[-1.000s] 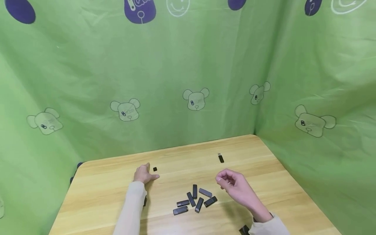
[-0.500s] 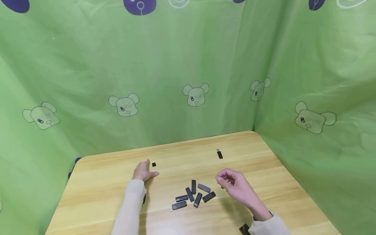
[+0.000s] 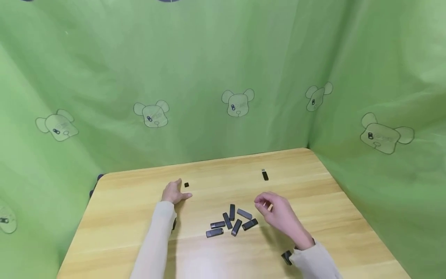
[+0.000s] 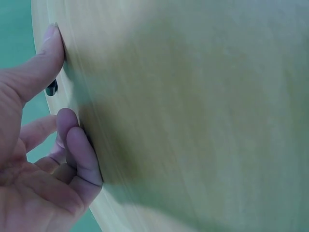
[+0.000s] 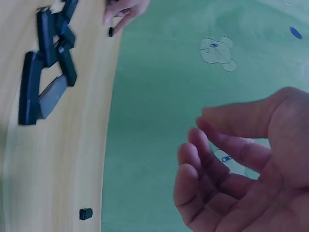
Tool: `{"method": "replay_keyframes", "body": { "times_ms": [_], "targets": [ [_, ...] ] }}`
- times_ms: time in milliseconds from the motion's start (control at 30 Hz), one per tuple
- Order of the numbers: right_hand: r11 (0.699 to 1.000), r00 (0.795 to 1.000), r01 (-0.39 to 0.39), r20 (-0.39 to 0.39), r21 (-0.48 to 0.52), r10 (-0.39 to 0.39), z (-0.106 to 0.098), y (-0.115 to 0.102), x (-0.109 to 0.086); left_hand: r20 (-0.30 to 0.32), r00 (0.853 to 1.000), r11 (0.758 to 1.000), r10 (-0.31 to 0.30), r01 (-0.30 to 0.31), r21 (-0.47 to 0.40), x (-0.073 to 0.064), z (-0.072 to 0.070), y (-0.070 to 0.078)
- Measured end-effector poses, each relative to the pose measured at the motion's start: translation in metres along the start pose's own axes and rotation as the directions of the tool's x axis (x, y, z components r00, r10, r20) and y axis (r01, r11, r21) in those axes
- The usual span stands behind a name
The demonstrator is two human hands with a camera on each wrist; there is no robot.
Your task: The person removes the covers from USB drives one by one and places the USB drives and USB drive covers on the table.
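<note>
My left hand point(image 3: 174, 192) rests on the far left of the table, thumb and index finger spread apart. Just beyond that gap lies a small black cap-like piece point(image 3: 186, 185), untouched; the left wrist view shows the dark piece point(image 4: 52, 88) between thumb and index finger. Over the table's right half hovers my right hand point(image 3: 277, 213), its fingers loosely bent. Thumb and index fingertip come close together in the right wrist view, and nothing shows in the hand point(image 5: 236, 169). To its left is a cluster of several dark USB sticks point(image 3: 232, 212), one greyer point(image 3: 244, 213).
A black USB stick point(image 3: 265, 175) with its metal plug bare lies near the back right of the wooden table point(image 3: 122, 217). Green curtains point(image 3: 195, 77) printed with bear faces stand behind and along both sides. A black device point(image 3: 287, 257) sits at the right wrist.
The head view has tilted down, so the table sits higher in it. Both hands keep nearly the same places; the right has drawn back slightly. The sticks and the small black piece lie unmoved.
</note>
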State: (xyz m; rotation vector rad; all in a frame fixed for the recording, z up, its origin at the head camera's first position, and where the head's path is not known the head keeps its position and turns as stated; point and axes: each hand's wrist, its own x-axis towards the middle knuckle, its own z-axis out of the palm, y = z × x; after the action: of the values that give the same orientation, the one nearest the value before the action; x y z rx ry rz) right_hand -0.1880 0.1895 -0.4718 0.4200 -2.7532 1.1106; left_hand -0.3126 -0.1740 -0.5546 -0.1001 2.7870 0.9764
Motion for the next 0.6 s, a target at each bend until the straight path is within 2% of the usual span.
{"method": "replay_keyframes", "body": {
  "times_ms": [133,267,467,600],
  "targets": [
    [0.996,0.994,0.011,0.112,-0.089,-0.001,0.010,0.008,0.006,0.023,1.000,1.000,-0.016,0.016,-0.013,0.004,0.003,-0.001],
    [0.990,0.974,0.022,0.225,-0.139,0.010,0.022,0.016,0.013,0.038,0.999,0.999,-0.022,0.023,-0.022,0.007,0.000,-0.002],
    [0.981,0.950,0.068,0.313,-0.184,-0.007,0.039,0.024,0.018,0.051,0.998,0.999,-0.031,0.032,-0.020,0.012,-0.005,-0.003],
    [0.972,0.933,0.094,0.360,-0.217,-0.010,0.044,0.029,0.016,0.055,0.997,0.998,-0.047,0.049,-0.036,0.012,-0.001,-0.002]
  ]
}}
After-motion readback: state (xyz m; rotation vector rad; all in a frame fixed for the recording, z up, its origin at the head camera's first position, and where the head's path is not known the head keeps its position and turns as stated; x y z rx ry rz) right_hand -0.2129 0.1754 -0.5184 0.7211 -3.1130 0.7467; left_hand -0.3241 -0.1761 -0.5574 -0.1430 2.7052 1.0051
